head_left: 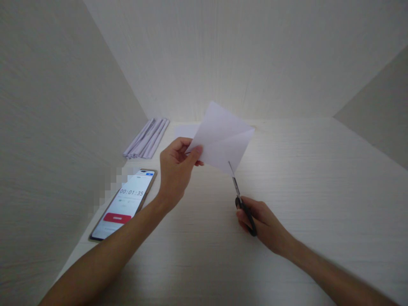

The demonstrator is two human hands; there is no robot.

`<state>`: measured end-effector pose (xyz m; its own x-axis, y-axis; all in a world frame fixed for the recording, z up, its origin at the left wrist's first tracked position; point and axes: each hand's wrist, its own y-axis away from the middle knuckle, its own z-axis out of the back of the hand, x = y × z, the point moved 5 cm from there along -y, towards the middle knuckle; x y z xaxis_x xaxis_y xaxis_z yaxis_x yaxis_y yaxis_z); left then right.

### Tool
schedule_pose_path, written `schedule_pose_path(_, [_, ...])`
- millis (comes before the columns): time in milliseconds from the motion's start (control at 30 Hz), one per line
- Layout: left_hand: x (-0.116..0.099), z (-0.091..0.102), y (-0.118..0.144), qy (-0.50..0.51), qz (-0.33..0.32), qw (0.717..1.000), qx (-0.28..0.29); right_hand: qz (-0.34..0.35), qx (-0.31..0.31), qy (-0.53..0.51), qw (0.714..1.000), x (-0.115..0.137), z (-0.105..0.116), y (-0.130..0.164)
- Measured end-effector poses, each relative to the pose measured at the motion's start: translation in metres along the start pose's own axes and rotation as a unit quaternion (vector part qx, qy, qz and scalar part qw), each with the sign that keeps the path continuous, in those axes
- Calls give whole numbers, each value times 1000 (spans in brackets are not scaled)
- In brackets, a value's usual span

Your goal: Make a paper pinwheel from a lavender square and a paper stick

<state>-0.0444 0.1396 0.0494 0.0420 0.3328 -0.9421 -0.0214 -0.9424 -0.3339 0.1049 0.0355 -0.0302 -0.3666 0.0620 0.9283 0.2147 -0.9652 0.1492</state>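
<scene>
My left hand (178,163) pinches the left corner of a white sheet of paper (225,136) between thumb and fingers, holding it up above the table. A faint crease runs across the sheet. In my right hand (259,221) is a pair of scissors with black handles (247,216), fingers wrapped round the grips. The scissors point up and away, and their blades meet the paper near its lower corner, one blade showing in front of the sheet. Whether the blades are fully closed is hard to make out.
Behind my left hand another piece of white paper (185,130) lies on the pale table (302,178). Several rolled or folded paper strips (147,140) lie at the back left. Nearer, a phone (123,206) displays a running time. Pale walls stand at the back and both sides.
</scene>
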Motion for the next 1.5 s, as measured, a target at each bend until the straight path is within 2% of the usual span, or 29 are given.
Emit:
schedule_pose_path(333, [1,-3,4,8,6,1000,21,26,12,-64,998,11,-2,0])
schedule_pose_path(600, [-1,-13,15,7,53,997,60,42,0,-91,995,19,1,2])
schedule_pose_path(800, [-4,-15,19,-7,74,995,72,56,6,-94,994,18,2,3])
schedule_pose_path(1500, [-3,-16,16,11,84,993,81,34,-8,-81,996,14,1,0])
